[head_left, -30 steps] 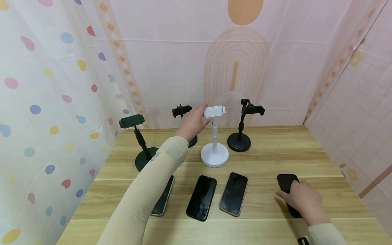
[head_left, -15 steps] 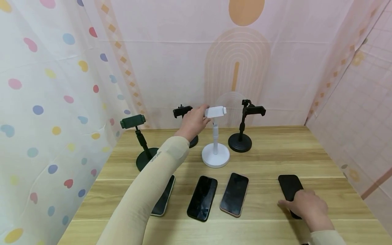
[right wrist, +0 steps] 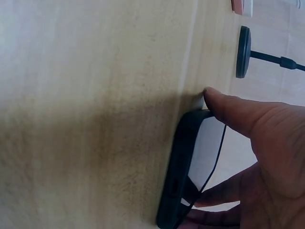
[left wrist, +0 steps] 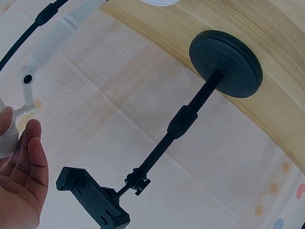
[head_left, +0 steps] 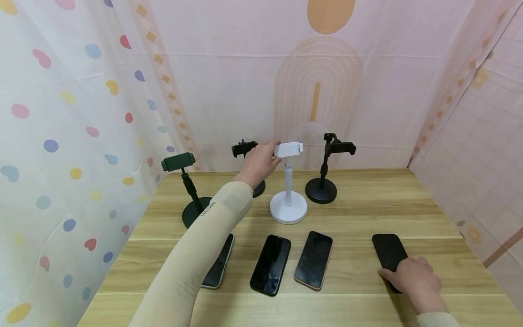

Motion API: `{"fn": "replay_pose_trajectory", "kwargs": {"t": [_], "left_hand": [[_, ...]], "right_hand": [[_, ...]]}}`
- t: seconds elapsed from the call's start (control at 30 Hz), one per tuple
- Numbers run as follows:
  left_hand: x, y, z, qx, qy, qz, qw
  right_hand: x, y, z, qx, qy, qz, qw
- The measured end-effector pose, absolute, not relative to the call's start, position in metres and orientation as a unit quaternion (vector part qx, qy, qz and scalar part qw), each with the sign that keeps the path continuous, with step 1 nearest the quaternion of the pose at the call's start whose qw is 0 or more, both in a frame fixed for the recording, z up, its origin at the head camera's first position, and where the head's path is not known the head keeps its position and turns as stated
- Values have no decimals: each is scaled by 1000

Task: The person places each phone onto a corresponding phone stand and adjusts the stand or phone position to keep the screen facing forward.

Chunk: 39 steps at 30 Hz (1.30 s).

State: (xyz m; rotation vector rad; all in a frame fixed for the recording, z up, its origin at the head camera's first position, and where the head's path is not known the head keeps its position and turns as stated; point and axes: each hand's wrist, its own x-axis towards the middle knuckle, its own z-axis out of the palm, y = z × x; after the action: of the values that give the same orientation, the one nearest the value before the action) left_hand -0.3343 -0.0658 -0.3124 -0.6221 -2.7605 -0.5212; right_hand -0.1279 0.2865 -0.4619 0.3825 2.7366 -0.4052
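Note:
In the head view, my left hand reaches to the white phone stand. Its thumb and fingers pinch the left end of the stand's holder, as the left wrist view shows with the white clamp. My right hand is over the lower part of a black phone lying on the table at the right. In the right wrist view, the thumb extends past one edge of this phone, and the fingers reach across to the far side. Fingertips there are partly hidden by the phone.
A green phone stand is at the left; black stands flank the white one. Three more phones lie in front: one partly behind my left sleeve, one in the middle, one beside it. Patterned curtains enclose the wooden table.
My right hand has slid slightly right and toward me along the black phone, showing more of its upper end. The phone stays in place. My left hand keeps its hold on the white stand.

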Motion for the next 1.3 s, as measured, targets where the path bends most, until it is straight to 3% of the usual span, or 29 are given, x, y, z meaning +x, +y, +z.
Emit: {"fn": "replay_pose_trajectory", "kwargs": {"t": [0.27,0.6,1.1,1.3], "left_hand": [[-332,-66,-311,-212,-953,-182,121],[-335,-56,-313,-222,-962,-115,113],[-335,-52,-312,-238,-959,-63,143],[-337,-53,-314,-229,-959,-82,144]], "right_hand": [[-130,292,-467,123,959,-170,191],[-130,293,-469,120,966,-175,151],[-136,293,-469,93,975,-160,122],[-139,283,-466,70,981,-168,73]]}}
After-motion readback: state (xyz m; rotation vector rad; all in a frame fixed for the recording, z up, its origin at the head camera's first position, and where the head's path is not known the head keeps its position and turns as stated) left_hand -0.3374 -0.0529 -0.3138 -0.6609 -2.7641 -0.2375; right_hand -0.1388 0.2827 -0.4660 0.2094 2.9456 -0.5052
